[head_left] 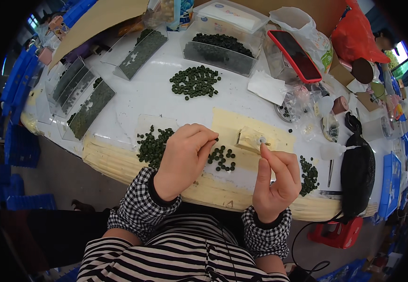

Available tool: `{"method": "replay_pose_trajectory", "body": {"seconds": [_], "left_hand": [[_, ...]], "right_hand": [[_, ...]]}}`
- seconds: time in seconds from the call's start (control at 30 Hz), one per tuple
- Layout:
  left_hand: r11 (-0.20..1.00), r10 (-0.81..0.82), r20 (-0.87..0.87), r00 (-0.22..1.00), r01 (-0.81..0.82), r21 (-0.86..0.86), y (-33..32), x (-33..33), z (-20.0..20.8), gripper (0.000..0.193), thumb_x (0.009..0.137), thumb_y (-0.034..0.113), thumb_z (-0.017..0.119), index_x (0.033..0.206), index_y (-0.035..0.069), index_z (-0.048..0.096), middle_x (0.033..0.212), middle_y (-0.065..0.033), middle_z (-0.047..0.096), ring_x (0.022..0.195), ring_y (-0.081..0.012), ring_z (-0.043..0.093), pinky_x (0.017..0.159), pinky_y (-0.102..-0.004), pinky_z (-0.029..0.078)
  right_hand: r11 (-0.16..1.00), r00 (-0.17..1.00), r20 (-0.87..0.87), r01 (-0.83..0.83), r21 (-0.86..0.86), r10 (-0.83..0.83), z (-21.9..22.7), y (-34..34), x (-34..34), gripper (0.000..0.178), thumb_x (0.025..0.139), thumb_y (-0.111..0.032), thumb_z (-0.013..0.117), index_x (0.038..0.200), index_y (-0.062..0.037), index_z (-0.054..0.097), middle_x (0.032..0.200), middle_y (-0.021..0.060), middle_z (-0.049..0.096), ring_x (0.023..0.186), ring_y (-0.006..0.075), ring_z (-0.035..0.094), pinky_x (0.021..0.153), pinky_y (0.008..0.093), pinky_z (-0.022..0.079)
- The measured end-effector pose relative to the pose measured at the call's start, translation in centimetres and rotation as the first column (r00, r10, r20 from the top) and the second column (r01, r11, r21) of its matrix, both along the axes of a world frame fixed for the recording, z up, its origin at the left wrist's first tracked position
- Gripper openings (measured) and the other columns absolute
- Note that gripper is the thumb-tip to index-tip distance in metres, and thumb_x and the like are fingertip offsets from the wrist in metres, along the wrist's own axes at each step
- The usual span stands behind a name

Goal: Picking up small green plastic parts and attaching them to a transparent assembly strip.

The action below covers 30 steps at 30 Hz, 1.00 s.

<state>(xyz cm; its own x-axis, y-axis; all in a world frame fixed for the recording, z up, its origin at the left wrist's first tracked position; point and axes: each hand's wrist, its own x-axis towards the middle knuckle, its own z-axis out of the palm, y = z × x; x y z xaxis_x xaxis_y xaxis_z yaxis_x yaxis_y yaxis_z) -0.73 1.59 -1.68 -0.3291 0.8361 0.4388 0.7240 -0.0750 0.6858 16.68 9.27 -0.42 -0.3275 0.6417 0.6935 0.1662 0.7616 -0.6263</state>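
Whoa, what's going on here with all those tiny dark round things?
Someone is working at a table with both hands. Their left hand seems to pinch one little dark piece. Their right hand is by a small pale block; I can't tell whether it holds anything. More pieces lie in a loose group between the hands, with a bigger pile farther back.

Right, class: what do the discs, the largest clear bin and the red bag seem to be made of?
Discs: matte dark green; perhaps plastic, rubber or stone, too small to tell.
Bin: probably hard, glossy plastic, given its stiff, see-through walls.
Red bag: likely thin plastic film, slightly shiny, with loose creases.
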Motion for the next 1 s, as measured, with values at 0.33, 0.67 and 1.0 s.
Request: {"method": "replay_pose_trajectory", "body": {"seconds": [0.33,0.67,1.0], "left_hand": [[0.999,0.037,0.046,0.998,-0.038,0.024,-0.3,-0.5,0.3,0.015,0.085,-0.004,0.063,0.098,-0.003,0.068,0.083,-0.0135,0.067,0.065,-0.0192,0.061,0.059,-0.0262,0.047],[0.98,0.171,-0.136,0.976,-0.183,-0.081,-4.0,-2.4,2.8,0.01,0.079,-0.002,0.069,0.089,0.0,0.068,0.076,-0.0092,0.059,0.068,-0.0241,0.057,0.06,-0.0331,0.046],[0.959,0.176,-0.317,0.932,-0.235,-0.159,-4.3,-2.6,1.8,0.009,0.076,0.003,0.071,0.084,0.002,0.066,0.08,-0.0073,0.056,0.078,-0.0257,0.054,0.068,-0.0362,0.047]], "right_hand": [[0.983,0.966,0.213,0.163,-0.079,-0.144,0.7,0.3,4.5,0.015,0.077,0.003,0.071,0.092,-0.0008,0.071,0.08,0.0082,0.063,0.072,0.021,0.055,0.064,0.0308,0.043],[0.998,0.85,0.523,0.051,0.025,-0.057,-1.1,-0.9,5.4,0.018,0.071,-0.005,0.076,0.088,-0.0062,0.069,0.08,0.0042,0.059,0.08,0.0244,0.053,0.072,0.036,0.041],[0.999,0.857,0.513,0.048,0.021,-0.052,-1.3,-1.2,3.9,0.013,0.073,-0.003,0.072,0.084,-0.0058,0.066,0.082,0.0047,0.059,0.082,0.0254,0.054,0.075,0.0373,0.041]]}}
